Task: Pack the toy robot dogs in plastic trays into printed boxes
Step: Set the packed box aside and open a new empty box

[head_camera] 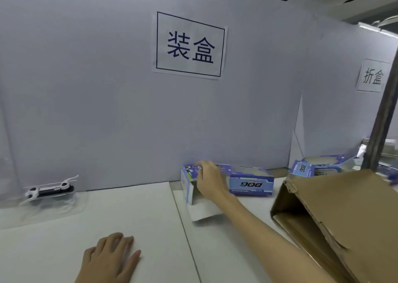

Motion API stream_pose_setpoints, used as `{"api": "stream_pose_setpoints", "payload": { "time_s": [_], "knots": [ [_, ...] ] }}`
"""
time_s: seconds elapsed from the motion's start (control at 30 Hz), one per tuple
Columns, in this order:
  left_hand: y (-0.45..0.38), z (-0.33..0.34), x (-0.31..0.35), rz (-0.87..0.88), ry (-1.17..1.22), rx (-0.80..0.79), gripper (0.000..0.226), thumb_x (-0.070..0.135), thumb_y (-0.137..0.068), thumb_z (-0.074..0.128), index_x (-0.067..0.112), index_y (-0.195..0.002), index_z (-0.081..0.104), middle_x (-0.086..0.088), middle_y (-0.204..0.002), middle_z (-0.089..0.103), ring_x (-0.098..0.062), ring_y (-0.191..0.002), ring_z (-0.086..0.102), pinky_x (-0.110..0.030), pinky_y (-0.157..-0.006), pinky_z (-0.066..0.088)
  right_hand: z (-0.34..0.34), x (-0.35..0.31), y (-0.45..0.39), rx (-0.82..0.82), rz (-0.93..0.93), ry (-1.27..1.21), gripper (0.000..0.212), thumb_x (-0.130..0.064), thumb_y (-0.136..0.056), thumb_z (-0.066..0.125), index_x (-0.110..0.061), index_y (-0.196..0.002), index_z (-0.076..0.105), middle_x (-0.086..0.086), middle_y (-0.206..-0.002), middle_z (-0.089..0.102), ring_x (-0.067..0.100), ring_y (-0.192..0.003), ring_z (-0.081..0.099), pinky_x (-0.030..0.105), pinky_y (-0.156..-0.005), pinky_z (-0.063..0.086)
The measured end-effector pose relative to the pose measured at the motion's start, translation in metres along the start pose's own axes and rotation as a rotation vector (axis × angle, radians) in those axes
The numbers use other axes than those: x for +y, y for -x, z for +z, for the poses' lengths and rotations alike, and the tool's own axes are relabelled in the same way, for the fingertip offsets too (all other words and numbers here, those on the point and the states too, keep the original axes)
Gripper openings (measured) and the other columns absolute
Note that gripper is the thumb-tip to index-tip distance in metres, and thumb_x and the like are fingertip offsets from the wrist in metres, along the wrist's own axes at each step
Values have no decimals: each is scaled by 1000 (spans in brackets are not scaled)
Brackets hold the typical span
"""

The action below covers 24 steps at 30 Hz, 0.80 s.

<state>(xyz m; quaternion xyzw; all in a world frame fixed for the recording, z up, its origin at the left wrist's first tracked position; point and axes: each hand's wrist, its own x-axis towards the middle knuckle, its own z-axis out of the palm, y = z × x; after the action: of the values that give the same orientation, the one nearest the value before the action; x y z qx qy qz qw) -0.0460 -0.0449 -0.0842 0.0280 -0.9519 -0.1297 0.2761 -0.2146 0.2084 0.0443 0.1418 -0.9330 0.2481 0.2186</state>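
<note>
A white table (133,213) is seen from above, backed by a pale grey partition (86,88) on which a paper sign (189,45) with two large dark characters is fixed; a smaller sign (373,75) is stuck further to the right. The right hand (210,180) is stretched forward and is curled over the open near end of a blue printed box (247,182), which lies on its side against the foot of the partition, with its white end flap (203,211) folded down onto the table. The word DOG is printed on the box's side and reads upside down from this view. The left hand (114,254) is laid flat on the table near the bottom edge, fingers relaxed and spread, with nothing held. A toy robot dog (50,189), white and black, is seated in a clear plastic tray (53,205) at the far left of the table, just beside the partition and well apart from both hands. More blue printed boxes (316,167) are stacked at the far right, behind a brown cardboard carton (336,224) that is tipped on its side with its opening turned towards the left. A dark post (382,119) rises at the right edge.
</note>
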Motion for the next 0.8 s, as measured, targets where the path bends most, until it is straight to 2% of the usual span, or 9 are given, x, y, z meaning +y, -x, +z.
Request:
{"api": "stream_pose_setpoints", "payload": {
  "time_s": [0.07,0.13,0.2,0.27,0.33,0.43,0.6,0.7,0.8],
  "knots": [
    [1,-4,-1,-47,-15,-90,71,77,-82,23,37,-108,75,6,-117,69,-23,-113,68,-44,-89,43,-6,5,-2,171,-33,93,41,3,-90,54,-12,-128,59,11,-121,57,33,-104,60,36,-76,45],
    [3,-3,-1,-15,-56,-118,83,78,-75,5,46,-127,61,15,-135,53,-13,-133,51,-37,-104,32,-13,21,-9,272,-32,359,50,2,-79,66,-11,-127,57,15,-117,54,34,-102,57,38,-76,46],
    [2,-3,-3,-21,-19,-154,92,79,-69,-8,49,-135,50,20,-141,42,-6,-138,37,-31,-108,22,-18,44,-21,130,175,521,67,-25,-91,69,-20,-149,37,25,-146,40,45,-128,46,55,-99,44],
    [1,-2,-3,-31,-1,-169,90,79,-71,-3,45,-132,54,18,-136,45,-9,-135,41,-33,-106,23,-17,79,-31,-84,432,476,88,-66,-97,53,-33,-163,6,28,-167,7,56,-151,13,74,-114,21],
    [0,1,-4,-28,17,-160,79,76,-78,11,38,-121,65,13,-126,54,-16,-125,52,-38,-101,30,-9,109,-31,-239,531,298,89,-80,-94,41,-38,-164,7,21,-172,6,52,-155,-3,78,-116,8],
    [-2,1,-5,-14,3,-152,72,75,-81,11,40,-118,62,16,-122,51,-13,-121,52,-37,-99,29,13,111,-21,-240,467,117,72,-76,-97,39,-39,-159,32,11,-163,38,43,-155,5,67,-120,18],
    [-2,-5,-3,-34,-54,-190,87,77,-74,-5,46,-136,47,20,-135,39,-7,-132,38,-31,-104,22,40,28,9,-235,304,237,62,-70,-102,27,-45,-158,30,11,-160,38,45,-149,20,64,-116,23],
    [-3,-15,1,-113,40,-161,93,80,-75,1,39,-150,38,13,-143,42,-14,-132,45,-34,-103,29,46,-26,45,-172,113,164,57,-63,-105,32,-39,-155,38,1,-154,47,36,-146,30,53,-117,24],
    [-2,-24,-2,-232,156,-84,68,79,-92,30,39,-147,36,15,-144,42,-14,-129,47,-39,-102,27,52,-61,88,-20,-78,-33,44,-34,-104,51,-27,-148,51,-3,-150,52,24,-143,41,39,-115,32]
  ]
}}
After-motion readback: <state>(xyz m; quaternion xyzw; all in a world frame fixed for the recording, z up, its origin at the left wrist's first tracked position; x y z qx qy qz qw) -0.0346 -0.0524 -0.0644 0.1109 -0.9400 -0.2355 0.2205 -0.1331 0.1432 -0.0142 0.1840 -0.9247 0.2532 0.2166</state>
